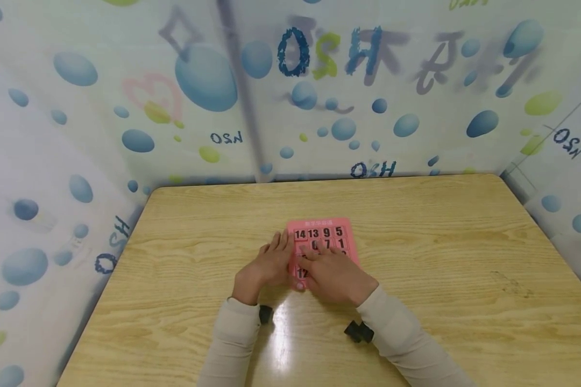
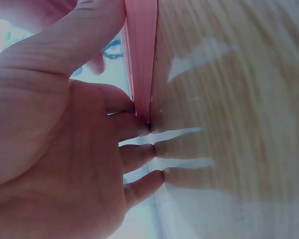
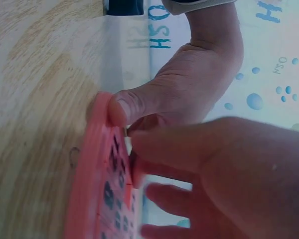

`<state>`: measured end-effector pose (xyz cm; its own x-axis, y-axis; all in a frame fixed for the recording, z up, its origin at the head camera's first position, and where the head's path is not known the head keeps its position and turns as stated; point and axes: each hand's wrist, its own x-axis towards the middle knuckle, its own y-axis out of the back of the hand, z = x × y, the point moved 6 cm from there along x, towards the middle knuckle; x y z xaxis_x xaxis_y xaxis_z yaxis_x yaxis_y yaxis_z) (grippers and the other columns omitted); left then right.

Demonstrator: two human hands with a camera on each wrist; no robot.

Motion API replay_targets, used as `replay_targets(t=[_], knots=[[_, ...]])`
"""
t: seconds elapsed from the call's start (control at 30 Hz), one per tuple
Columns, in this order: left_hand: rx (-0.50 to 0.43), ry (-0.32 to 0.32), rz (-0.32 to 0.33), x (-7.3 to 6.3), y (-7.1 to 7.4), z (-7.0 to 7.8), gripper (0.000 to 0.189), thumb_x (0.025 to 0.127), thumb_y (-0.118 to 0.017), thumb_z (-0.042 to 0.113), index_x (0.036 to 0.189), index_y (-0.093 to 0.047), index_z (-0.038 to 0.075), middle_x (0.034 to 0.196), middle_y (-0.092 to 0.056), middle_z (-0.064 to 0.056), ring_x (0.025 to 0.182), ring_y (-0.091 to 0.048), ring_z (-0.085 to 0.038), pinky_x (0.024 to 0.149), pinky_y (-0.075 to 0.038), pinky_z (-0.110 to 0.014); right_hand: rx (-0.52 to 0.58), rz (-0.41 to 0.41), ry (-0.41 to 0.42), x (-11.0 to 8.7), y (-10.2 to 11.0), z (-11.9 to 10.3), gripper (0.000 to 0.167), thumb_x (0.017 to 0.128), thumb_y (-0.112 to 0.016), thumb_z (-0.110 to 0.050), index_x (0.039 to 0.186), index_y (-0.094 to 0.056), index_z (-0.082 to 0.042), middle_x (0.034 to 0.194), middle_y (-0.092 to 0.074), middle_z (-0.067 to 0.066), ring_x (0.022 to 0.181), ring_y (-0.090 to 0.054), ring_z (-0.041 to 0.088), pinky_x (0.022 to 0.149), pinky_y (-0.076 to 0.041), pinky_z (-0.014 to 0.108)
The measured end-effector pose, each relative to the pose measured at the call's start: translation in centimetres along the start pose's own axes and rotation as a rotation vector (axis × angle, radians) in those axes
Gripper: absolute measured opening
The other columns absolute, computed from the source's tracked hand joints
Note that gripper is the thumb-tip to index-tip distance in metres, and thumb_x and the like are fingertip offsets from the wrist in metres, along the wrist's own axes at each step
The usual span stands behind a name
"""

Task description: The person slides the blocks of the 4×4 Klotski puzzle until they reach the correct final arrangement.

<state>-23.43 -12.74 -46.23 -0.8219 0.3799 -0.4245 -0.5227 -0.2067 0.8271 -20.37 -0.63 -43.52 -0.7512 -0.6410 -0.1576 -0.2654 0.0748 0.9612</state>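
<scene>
A pink sliding number puzzle [image 1: 323, 221] with black digits lies flat on the table. At its left edge, my left hand [image 1: 268, 267] holds it: the thumb is on the near left corner and the fingers extend along the side. In the left wrist view, the left fingertips [image 2: 143, 149] rest on the wood beside the puzzle's side wall [image 2: 142, 55]. My right hand [image 1: 336, 275] lies over the tiles, its fingers spread and covering several of them. From the right wrist, the right fingers [image 3: 167, 196] appear loosely extended near the puzzle face; exact contact is hard to see.
A wood-grain table [image 1: 440, 231] carries the puzzle and reflects light near the forearms. Patterned curtain walls [image 1: 290, 123] with blue drops surround its back and sides. Black wrist devices [image 1: 359, 331] sit under the pale sleeves [image 1: 399, 328].
</scene>
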Motion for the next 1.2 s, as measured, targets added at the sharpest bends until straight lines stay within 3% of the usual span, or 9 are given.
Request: replay_targets(t=[0.27, 0.63, 1.0, 1.2], knots=[[0.005, -0.003, -0.008, -0.1, -0.4, 0.0, 0.121, 0.077, -0.081, 0.049, 0.158, -0.006, 0.000, 0.166, 0.003, -0.017, 0.153, 0.003, -0.034, 0.123, -0.013, -0.052, -0.044, 0.033, -0.072, 0.9, -0.8, 0.7, 0.059, 0.098, -0.060, -0.022, 0.152, -0.041, -0.010, 0.160, -0.033, 0.011, 0.147, -0.025, 0.043, 0.116, -0.029, 0.058], [-0.003, -0.017, 0.001, 0.2, -0.4, 0.4, 0.122, 0.076, -0.081, 0.050, 0.158, -0.006, 0.000, 0.166, 0.000, -0.016, 0.153, 0.003, -0.035, 0.122, -0.014, -0.053, -0.018, 0.021, -0.138, 2.1, -1.3, 1.1, 0.069, 0.092, -0.060, -0.012, 0.156, -0.032, -0.011, 0.162, -0.029, 0.010, 0.147, -0.025, 0.045, 0.117, -0.027, 0.059], [0.023, -0.014, 0.000, 0.2, 0.0, 0.1, 0.124, 0.075, -0.082, 0.050, 0.158, -0.006, 0.000, 0.165, 0.000, -0.019, 0.153, 0.002, -0.036, 0.122, -0.015, -0.053, -0.013, 0.024, -0.175, 2.7, -1.5, 1.5, 0.059, 0.098, -0.051, -0.017, 0.155, -0.035, -0.013, 0.162, -0.028, 0.007, 0.148, -0.021, 0.044, 0.118, -0.022, 0.059], [0.007, -0.005, 0.004, 0.1, 0.2, -0.1, 0.124, 0.075, -0.082, 0.050, 0.158, -0.005, 0.000, 0.165, 0.001, -0.018, 0.153, 0.003, -0.035, 0.122, -0.014, -0.053, -0.007, 0.022, -0.172, 2.9, -1.3, 1.4, 0.058, 0.098, -0.052, -0.015, 0.154, -0.037, -0.013, 0.161, -0.031, 0.007, 0.148, -0.022, 0.044, 0.118, -0.023, 0.059]])
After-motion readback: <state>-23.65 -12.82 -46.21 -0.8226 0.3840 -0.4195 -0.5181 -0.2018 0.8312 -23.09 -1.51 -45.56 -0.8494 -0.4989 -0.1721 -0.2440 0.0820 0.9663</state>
